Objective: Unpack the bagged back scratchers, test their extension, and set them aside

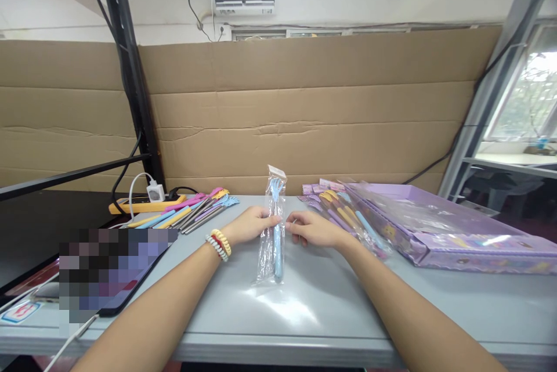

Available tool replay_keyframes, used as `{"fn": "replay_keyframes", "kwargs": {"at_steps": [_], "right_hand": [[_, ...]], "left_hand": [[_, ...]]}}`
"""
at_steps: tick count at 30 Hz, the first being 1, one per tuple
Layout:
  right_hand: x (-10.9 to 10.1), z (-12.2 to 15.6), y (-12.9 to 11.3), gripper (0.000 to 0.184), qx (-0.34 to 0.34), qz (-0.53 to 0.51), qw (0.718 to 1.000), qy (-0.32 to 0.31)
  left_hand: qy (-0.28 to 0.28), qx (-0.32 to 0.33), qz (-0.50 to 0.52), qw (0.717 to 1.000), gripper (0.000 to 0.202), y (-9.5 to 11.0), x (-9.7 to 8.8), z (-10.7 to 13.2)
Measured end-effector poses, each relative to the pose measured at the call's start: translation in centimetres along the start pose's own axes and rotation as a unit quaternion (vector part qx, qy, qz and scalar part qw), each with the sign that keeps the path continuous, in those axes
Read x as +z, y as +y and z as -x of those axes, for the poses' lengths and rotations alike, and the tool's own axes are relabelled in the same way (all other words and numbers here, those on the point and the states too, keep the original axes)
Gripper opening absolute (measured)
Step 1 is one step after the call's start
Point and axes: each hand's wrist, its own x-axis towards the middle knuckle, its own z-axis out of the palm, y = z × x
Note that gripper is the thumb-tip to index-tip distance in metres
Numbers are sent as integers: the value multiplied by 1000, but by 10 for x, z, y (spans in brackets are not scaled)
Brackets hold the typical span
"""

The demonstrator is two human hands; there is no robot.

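A light-blue back scratcher (277, 244) with a small claw-shaped head lies in a clear plastic bag (266, 259), roughly upright in front of me. My left hand (250, 224) is closed on the bagged scratcher from the left, its thumb across the front of the handle. At the bag's right edge, my right hand (311, 228) has its fingers curled in; whether they pinch the film cannot be made out. To the left lie several loose back scratchers (204, 212) with metal rods and coloured ends. Several bagged back scratchers (343, 209) are piled to the right.
A purple box (435, 250) with clear film on it stands at the right. On the left are a tablet-like device (130, 279), partly blurred, and a yellow power strip (143, 202) with a white plug and cables. Cardboard (304, 111) closes off the back of the grey table (331, 314).
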Motion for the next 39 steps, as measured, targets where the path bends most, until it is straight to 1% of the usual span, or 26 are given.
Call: {"fn": "replay_keyframes", "kwargs": {"at_steps": [7,12,16,19,24,30,39], "right_hand": [[0,-3,5,33,1,-18,1000,-12],[1,-4,7,30,8,-32,999,-29],[2,-3,6,27,18,-45,998,-29],[2,-2,4,30,17,-48,998,-30],[1,2,-3,38,20,-10,999,-39],[1,3,-7,35,8,-13,998,-65],[0,4,-6,35,8,-14,997,-73]], "left_hand": [[-4,9,9,1000,40,-1,1,0],[-6,8,2,1000,41,0,0,1],[-10,12,-10,1000,42,-2,0,0],[-11,8,-15,1000,42,-2,0,0],[2,26,-8,1000,41,0,0,0],[-4,26,-12,1000,39,1,1,1],[-5,30,-43,999,42,-1,1,1]]}}
